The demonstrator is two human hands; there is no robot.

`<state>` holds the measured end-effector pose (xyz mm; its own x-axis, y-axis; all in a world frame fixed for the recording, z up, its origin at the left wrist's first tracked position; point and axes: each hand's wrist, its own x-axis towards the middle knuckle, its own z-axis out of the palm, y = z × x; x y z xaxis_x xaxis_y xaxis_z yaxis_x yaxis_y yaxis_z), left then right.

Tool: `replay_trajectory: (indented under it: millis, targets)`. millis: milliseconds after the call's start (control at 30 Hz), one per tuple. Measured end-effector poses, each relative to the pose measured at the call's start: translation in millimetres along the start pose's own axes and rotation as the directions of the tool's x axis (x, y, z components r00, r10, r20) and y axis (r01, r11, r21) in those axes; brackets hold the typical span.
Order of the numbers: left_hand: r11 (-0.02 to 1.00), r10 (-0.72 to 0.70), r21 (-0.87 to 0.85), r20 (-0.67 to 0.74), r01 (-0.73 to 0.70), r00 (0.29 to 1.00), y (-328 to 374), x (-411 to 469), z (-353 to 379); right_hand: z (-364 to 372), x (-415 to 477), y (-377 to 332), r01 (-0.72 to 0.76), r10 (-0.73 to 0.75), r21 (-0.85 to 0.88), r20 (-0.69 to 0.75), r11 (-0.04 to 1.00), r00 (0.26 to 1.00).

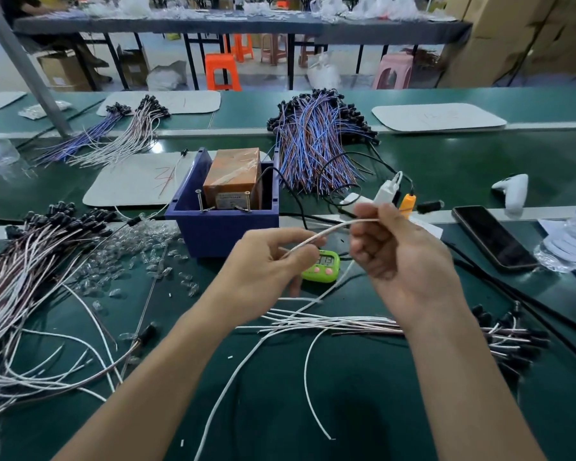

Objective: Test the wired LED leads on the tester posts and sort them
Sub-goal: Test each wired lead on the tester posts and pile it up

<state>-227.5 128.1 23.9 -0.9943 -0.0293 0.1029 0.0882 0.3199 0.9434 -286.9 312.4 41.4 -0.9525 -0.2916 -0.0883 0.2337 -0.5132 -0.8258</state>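
A white wired LED lead (333,230) stretches between both hands above the green bench. My left hand (266,261) pinches its lower end between thumb and fingers. My right hand (399,251) grips its upper end with curled fingers. Just behind the hands stands the tester: a blue box (226,224) holding an orange-brown block (233,176), with two metal posts (200,201) at its front rim. A flat bunch of white leads with black LED heads (396,326) lies below my right wrist. A large pile of white and brown leads (30,277) fills the left.
A green timer (323,266) sits under the hands. A phone (494,237) and a water bottle (572,241) lie at the right. Clear LED caps (140,254) are scattered left of the box. Blue-orange wire bundles (316,144) and pale mats (133,184) lie behind.
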Motion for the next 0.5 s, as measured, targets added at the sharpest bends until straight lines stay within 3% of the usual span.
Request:
replay_trajectory:
  millis: [133, 267, 500]
  targets:
    - [0.98, 0.011, 0.198, 0.007, -0.013, 1.0, -1, 2, -22, -43, -7, 5, -0.045, 0.041, -0.011, -0.21, 0.999, 0.977]
    - [0.911, 0.029, 0.412, -0.001, -0.026, 1.0, 2, 4, -36, -80, -21, 11, -0.087, 0.025, -0.137, -0.402, 0.987, 0.915]
    - [0.853, -0.188, 0.502, 0.037, 0.145, 0.981, -35, 4, 3, -114, -35, 14, -0.232, 0.009, -0.321, -0.568, 0.918, 0.823]
